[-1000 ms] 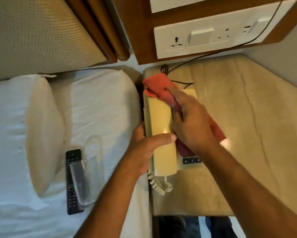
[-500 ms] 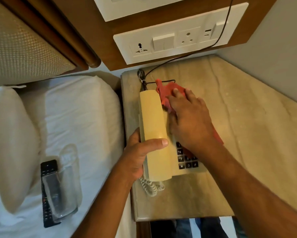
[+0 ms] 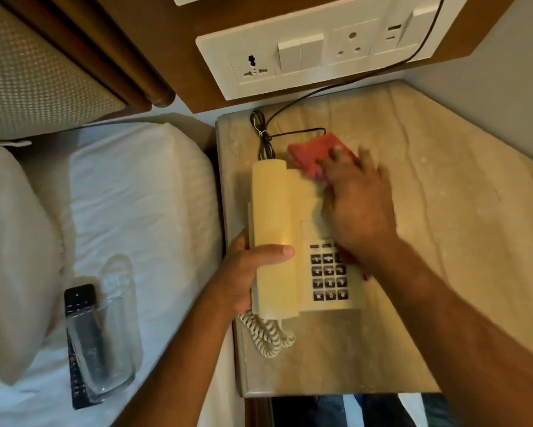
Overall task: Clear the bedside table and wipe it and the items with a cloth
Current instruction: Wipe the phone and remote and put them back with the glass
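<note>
A cream telephone [image 3: 290,238] with a dark keypad stands at the left side of the beige marble bedside table [image 3: 462,229]. My left hand [image 3: 250,266] grips the near part of its handset from the left. My right hand [image 3: 357,208], blurred by motion, presses a red cloth [image 3: 311,155] flat on the far right part of the phone body. Most of the cloth is hidden under the hand; its far end sticks out onto the table.
A glass [image 3: 105,343] lies on the white bed [image 3: 142,211] over a black remote [image 3: 78,297], beside a pillow [image 3: 15,257]. A socket panel [image 3: 314,53] is on the wall behind the table. Black cables [image 3: 262,140] run from the phone's far end.
My right hand has slid the red cloth from the handset's far end rightward over the phone body, uncovering the keypad. My left hand kept its grip on the handset. The view shifted.
</note>
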`<action>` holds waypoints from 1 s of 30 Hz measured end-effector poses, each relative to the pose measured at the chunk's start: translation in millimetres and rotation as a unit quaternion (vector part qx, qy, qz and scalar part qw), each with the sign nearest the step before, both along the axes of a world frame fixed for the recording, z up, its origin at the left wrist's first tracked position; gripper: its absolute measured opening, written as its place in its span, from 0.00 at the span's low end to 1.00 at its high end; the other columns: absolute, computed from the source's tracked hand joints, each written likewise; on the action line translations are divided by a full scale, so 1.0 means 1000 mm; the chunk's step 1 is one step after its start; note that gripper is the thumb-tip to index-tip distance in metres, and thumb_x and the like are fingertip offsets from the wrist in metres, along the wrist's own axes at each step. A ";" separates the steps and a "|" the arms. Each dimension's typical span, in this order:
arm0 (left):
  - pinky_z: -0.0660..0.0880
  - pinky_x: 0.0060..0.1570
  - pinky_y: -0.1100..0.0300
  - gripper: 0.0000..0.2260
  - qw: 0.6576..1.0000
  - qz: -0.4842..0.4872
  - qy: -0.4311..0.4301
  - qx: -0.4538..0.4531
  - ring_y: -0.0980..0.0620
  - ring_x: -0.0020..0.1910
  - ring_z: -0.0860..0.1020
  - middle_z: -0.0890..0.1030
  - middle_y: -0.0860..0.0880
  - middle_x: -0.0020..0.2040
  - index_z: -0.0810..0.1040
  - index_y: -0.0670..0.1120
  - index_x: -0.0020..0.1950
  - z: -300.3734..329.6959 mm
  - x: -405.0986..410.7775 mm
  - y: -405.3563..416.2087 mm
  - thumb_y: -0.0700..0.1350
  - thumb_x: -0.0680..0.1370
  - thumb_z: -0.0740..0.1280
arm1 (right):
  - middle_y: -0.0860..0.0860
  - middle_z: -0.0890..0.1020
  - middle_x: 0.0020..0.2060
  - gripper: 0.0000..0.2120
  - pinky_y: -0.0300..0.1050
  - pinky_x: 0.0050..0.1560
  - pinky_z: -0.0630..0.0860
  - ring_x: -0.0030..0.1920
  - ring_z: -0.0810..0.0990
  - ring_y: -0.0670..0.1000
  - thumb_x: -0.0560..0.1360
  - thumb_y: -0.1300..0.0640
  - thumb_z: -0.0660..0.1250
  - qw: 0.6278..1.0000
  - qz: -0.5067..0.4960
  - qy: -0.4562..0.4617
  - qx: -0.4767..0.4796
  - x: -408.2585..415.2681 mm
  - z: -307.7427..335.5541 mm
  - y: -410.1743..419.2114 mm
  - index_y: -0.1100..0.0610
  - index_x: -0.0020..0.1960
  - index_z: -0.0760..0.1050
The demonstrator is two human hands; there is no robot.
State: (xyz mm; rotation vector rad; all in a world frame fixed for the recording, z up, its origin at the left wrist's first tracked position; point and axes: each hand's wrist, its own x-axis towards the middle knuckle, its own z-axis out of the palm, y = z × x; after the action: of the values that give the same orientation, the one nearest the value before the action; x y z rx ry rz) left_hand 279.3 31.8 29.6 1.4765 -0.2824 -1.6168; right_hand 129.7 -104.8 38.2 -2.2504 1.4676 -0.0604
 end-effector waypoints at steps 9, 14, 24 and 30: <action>0.82 0.52 0.47 0.32 0.996 0.043 -0.071 0.007 0.40 0.56 0.84 0.85 0.41 0.58 0.78 0.43 0.68 -0.008 0.051 -0.043 0.46 0.64 0.77 | 0.56 0.64 0.78 0.26 0.71 0.76 0.47 0.80 0.52 0.63 0.81 0.47 0.57 0.988 0.095 0.112 -0.050 -0.046 -0.049 0.041 0.51 0.78 0.64; 0.82 0.57 0.44 0.31 0.986 0.021 -0.163 0.006 0.47 0.54 0.86 0.87 0.47 0.55 0.80 0.49 0.64 -0.019 0.059 -0.044 0.55 0.63 0.81 | 0.59 0.57 0.80 0.29 0.70 0.75 0.39 0.79 0.50 0.67 0.78 0.44 0.56 0.992 0.001 0.118 -0.054 -0.049 -0.059 0.054 0.46 0.78 0.62; 0.84 0.39 0.57 0.31 0.928 0.053 -0.364 0.052 0.59 0.42 0.86 0.88 0.55 0.45 0.84 0.50 0.55 -0.019 0.035 -0.017 0.70 0.61 0.74 | 0.59 0.58 0.80 0.30 0.73 0.72 0.52 0.78 0.54 0.66 0.78 0.42 0.50 0.983 -0.138 0.124 0.013 -0.062 -0.046 0.092 0.48 0.79 0.60; 0.81 0.44 0.51 0.29 0.868 0.024 -0.493 0.061 0.50 0.44 0.84 0.86 0.47 0.45 0.84 0.44 0.50 -0.004 0.032 -0.018 0.70 0.68 0.73 | 0.69 0.70 0.71 0.23 0.74 0.61 0.68 0.65 0.67 0.77 0.76 0.58 0.67 0.996 -0.032 0.071 -0.034 -0.082 -0.044 0.140 0.61 0.69 0.76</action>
State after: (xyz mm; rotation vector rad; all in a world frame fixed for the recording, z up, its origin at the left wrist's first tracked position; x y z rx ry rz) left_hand 311.3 14.2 25.8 2.2961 -0.7044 -0.7100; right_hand 47.2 35.3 -6.0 -2.3022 1.6345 0.0322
